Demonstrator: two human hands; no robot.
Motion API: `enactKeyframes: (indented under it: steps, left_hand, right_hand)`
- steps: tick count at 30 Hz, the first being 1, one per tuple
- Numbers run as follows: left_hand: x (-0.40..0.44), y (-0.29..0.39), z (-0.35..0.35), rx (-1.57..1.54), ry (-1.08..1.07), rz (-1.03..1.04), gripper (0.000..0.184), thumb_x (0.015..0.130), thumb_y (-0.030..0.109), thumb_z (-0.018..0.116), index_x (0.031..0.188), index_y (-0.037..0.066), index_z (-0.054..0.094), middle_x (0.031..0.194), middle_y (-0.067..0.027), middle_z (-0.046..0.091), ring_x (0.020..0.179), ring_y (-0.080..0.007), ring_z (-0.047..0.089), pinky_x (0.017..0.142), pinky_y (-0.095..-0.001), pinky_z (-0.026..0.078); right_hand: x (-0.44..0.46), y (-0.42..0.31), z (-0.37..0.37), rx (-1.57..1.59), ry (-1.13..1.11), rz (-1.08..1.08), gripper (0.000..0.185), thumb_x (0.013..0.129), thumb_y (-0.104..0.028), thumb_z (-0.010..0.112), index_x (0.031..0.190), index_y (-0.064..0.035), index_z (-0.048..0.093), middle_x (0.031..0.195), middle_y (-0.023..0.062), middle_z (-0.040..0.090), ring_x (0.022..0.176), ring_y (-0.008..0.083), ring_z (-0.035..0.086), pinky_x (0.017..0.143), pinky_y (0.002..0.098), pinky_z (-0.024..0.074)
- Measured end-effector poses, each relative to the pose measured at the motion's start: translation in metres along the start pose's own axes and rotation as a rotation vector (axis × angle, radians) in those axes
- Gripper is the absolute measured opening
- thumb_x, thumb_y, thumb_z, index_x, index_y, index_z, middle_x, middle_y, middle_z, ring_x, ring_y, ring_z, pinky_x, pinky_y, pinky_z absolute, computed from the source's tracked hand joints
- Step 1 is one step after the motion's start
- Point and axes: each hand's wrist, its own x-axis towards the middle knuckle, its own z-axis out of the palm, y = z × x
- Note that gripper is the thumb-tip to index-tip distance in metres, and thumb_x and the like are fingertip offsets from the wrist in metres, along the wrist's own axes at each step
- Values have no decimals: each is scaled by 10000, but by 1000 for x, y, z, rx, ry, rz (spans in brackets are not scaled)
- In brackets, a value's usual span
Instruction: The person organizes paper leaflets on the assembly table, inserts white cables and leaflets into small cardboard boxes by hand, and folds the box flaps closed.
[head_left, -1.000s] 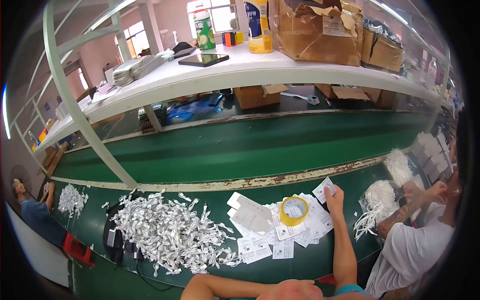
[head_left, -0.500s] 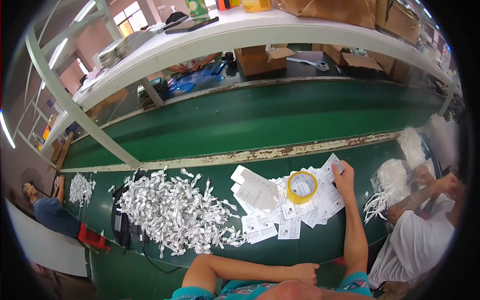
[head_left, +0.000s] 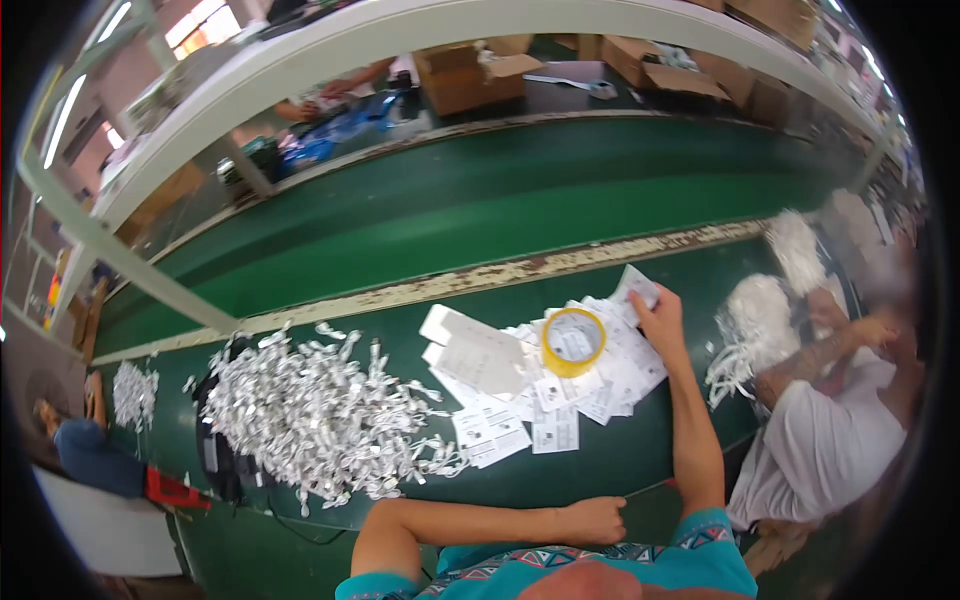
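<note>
My right hand pinches a small printed slip of paper at the far right of the paper pile, its fingers closed on the edge. Below it spread many white printed slips, overlapping. On top of them lies a roll of yellow tape, flat. An opened white carton rests on the pile's left side. My left hand is closed in a fist near the table's front edge, in front of my body, with nothing showing in it.
A big heap of bundled white cables covers the table's left, partly over a black bag. At right, a person in a white shirt sits by white cable bundles. A green conveyor belt and a shelf lie beyond.
The whole view has shifted, with the table appearing further left and higher. My right hand now tilts the pinched slip up off the pile. My left fist stays near the table's front edge.
</note>
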Motion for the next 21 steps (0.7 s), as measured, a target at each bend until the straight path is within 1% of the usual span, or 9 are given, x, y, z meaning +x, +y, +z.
enactKeyframes:
  steps: [2,4,8,11,21]
  left_hand:
    - [-1,0,-2,-16,-16,-43,132,771,197,648,735,73,618,659,-76,627,663,-246,645,785,-359,414]
    - [-1,1,-7,-14,-3,-29,132,765,191,653,728,72,608,661,-78,626,664,-247,645,782,-349,411]
    - [-2,2,-15,-19,-33,-35,119,763,173,656,736,71,601,659,-79,622,662,-243,641,782,-338,407]
    - [-2,0,-17,-18,-33,-28,116,764,170,656,743,71,600,655,-78,620,656,-239,638,780,-334,406]
    - [-2,1,-14,10,-27,-31,120,779,175,648,751,66,605,660,-84,630,656,-240,642,782,-336,413]
  right_hand:
    - [-1,-10,-5,-64,-53,5,172,926,-158,726,926,14,720,731,26,690,653,74,581,588,295,478]
    - [-3,-12,-4,11,-52,40,173,930,-151,724,933,21,721,733,33,700,637,66,585,570,281,479]
    - [-3,-6,0,29,-27,24,177,930,-150,727,949,26,725,757,45,719,649,62,609,570,269,488]
    - [-2,0,2,40,-18,4,183,927,-152,728,975,25,734,789,59,743,669,80,648,594,271,512]
    - [-2,1,1,35,-12,5,194,923,-158,728,964,31,732,778,76,740,669,90,654,600,284,516]
